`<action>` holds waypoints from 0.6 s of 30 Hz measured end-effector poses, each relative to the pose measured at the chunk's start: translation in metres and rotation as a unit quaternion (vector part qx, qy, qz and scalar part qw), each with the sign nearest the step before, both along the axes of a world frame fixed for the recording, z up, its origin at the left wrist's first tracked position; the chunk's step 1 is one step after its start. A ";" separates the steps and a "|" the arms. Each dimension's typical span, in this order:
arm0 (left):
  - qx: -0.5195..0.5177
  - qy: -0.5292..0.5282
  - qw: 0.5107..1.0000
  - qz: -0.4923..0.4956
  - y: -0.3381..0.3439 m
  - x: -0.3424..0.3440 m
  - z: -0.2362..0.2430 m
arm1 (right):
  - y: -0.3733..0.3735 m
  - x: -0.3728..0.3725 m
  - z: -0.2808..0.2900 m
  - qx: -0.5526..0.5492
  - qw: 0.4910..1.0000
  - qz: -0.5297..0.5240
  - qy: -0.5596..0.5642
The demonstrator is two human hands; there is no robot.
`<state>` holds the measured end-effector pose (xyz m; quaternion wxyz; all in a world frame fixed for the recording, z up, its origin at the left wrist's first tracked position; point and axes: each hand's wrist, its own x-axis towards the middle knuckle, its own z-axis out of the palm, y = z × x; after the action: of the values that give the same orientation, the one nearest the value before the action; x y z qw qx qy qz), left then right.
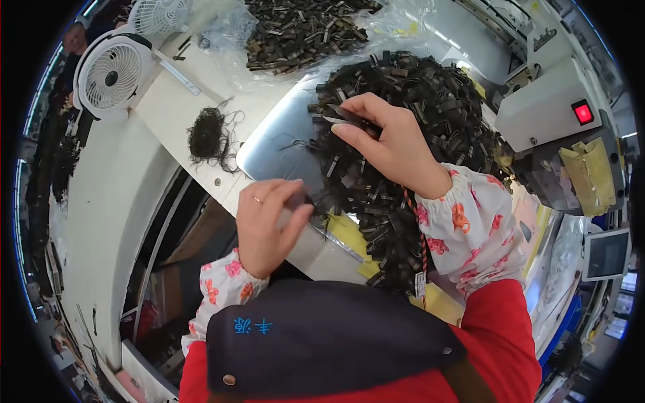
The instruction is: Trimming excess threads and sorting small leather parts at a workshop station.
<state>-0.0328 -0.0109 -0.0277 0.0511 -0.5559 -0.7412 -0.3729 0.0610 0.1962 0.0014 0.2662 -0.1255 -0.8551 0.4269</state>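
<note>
Thread snips (344, 115) are in my right hand (393, 138), with their two pointed blades apart and aimed left. That hand is above a big heap of small dark fabric tabs (430, 101) with loose thread ends. Lower and to the left, my left hand (269, 225) is beside the heap's near left edge, thumb and fingers curled toward each other. A small dark bit shows between its fingertips, too blurred to name. Loose threads (325, 201) lie just right of these fingertips. The heap rests on a shiny metal plate (269, 144).
A tangle of dark thread (209, 138) lies on the white table left of the plate. Behind is a second heap of tabs (302, 33) on clear plastic. White fans (111, 77) stand at the far left. A machine with a lit red switch (583, 113) is at the right.
</note>
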 end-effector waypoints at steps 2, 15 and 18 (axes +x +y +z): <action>-0.023 -0.013 1.000 -0.007 0.007 0.012 -0.004 | 0.000 0.000 0.002 -0.018 0.999 0.012 -0.034; 0.038 -0.511 0.856 -0.065 0.027 -0.015 0.000 | -0.011 0.006 -0.010 0.042 0.984 0.166 0.046; 0.024 -0.539 0.837 -0.097 0.035 -0.013 0.006 | -0.013 0.006 -0.011 0.030 0.980 0.195 -0.038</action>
<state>-0.0459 0.0243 -0.0212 -0.3795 -0.3348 -0.5847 -0.6340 0.0667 0.1828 -0.0095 0.1482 0.0357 -0.8852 0.4396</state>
